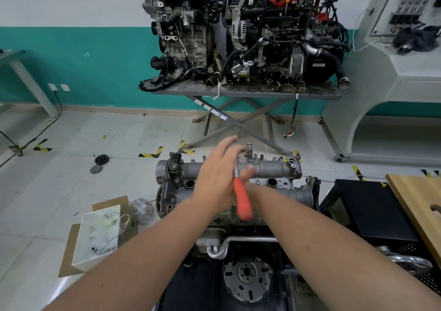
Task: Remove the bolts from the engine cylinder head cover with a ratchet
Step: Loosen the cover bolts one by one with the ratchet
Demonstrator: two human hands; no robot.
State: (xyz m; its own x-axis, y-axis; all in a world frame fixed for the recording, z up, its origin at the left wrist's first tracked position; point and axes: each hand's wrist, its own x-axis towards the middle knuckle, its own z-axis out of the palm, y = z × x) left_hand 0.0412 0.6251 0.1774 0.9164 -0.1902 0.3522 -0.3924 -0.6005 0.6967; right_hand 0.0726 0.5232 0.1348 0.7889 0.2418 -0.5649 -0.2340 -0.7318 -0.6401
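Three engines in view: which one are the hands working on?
The near, stripped engine under both hands, where the orange-handled ratchet sits. The other two engines stand untouched on the far grey table.

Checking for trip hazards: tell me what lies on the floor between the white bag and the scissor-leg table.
The head view shows two dark round discs and yellow-black tape on the tiled floor between white bag and table.

Upright bolts (255,155) crowd the cover's (269,167) far edge, seemingly.

Your left hand (218,177) covers the ratchet (242,200) head and most of your right hand (247,173); the orange handle is motion-blurred, so your grip cannot be told
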